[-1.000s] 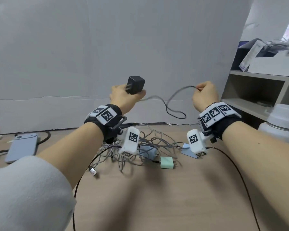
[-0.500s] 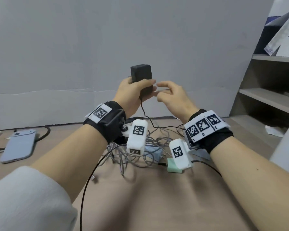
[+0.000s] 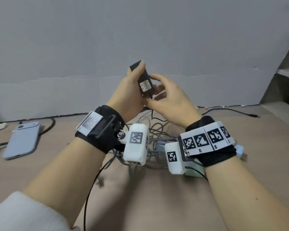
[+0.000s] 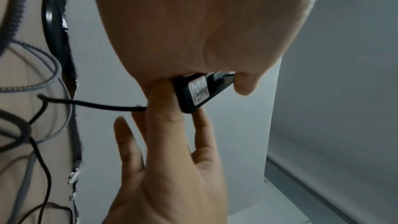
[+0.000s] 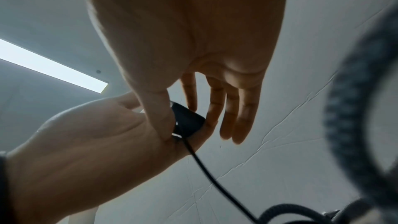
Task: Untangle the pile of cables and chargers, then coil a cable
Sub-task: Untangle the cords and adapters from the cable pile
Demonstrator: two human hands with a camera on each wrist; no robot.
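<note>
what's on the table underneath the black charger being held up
A tangle of grey cables lies under the black charger, with a green plug at its right edge. Both wrists cover the middle of the pile.

head view: even, soft, dim-to-moderate light; diffuse shadows under the forearms on the table [image 3: 157, 205]. wide-angle bend shows along the wall seam and at the right edge. slight motion blur on the left wrist tag [image 3: 90, 121]. left wrist view: palm close and soft, dark adapter [image 4: 198, 91] label unreadable. right wrist view: bright ceiling light strip [image 5: 53, 72] at left, braided cable [image 5: 355, 108] at right heavily defocused.
</note>
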